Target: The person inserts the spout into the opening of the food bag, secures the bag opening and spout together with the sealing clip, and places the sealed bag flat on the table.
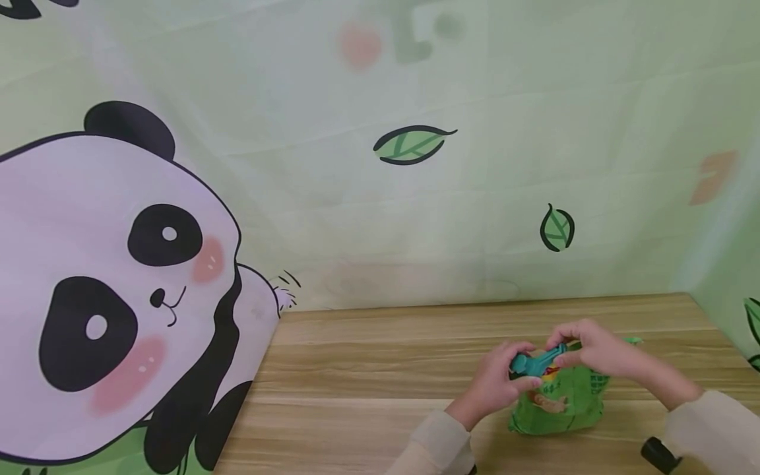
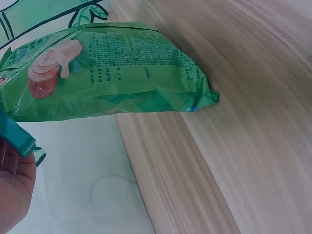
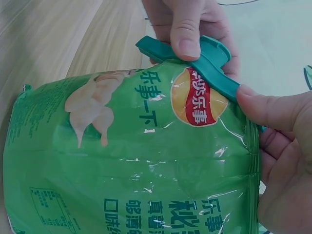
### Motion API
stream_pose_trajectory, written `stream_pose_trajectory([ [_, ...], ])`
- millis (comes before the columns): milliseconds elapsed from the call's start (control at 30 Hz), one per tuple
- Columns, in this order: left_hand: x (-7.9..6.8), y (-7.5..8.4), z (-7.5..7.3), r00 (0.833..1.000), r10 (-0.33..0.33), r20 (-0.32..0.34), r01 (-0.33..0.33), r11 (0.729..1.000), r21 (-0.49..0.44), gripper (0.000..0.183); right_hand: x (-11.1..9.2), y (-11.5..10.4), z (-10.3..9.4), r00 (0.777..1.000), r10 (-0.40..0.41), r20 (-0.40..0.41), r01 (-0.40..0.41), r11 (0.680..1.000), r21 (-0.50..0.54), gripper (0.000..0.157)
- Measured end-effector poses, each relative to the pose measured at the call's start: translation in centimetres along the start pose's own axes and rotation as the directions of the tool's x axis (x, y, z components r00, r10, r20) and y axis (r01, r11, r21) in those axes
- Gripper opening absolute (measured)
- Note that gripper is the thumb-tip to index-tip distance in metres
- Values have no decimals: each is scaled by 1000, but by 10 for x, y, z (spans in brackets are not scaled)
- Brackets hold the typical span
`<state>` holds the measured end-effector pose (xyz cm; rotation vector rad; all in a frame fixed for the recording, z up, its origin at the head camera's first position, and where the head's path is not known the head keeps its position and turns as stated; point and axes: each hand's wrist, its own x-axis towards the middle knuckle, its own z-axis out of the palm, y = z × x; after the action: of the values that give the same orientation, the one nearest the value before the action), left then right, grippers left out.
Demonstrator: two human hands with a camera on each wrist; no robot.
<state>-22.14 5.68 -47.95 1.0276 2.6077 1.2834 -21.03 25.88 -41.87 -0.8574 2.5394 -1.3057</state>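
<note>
A green chip bag (image 1: 570,409) stands on the wooden table, with a red and yellow logo and printed lettering on its front in the right wrist view. Across the bag's top corner lies a teal bag clip (image 3: 217,80) with a rounded cap-like part. My left hand (image 1: 495,379) grips the clip's wide end, its thumb (image 3: 187,46) pressed on the clip. With thumb and fingers, my right hand (image 1: 596,353) pinches the clip's narrow end beside the bag's top seam. In the left wrist view the clip (image 2: 15,134) shows partly, at the left edge.
The wood-grain table (image 1: 368,369) reaches back to a pale green wall cloth (image 1: 475,251) printed with leaves. A large printed panda (image 1: 148,264) fills the left side. A small black object (image 1: 660,455) shows beside the right sleeve.
</note>
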Motion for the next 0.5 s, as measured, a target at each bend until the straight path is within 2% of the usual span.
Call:
stream_pose_trajectory([
  [167, -1, -3, 2, 1000, 14, -9, -14, 1000, 8, 33, 0, 0, -1, 1000, 13, 9, -13, 999, 36, 11],
  [500, -2, 0, 1, 993, 119, -17, -116, 983, 140, 30, -2, 3, -1, 1000, 19, 11, -19, 998, 63, 12],
])
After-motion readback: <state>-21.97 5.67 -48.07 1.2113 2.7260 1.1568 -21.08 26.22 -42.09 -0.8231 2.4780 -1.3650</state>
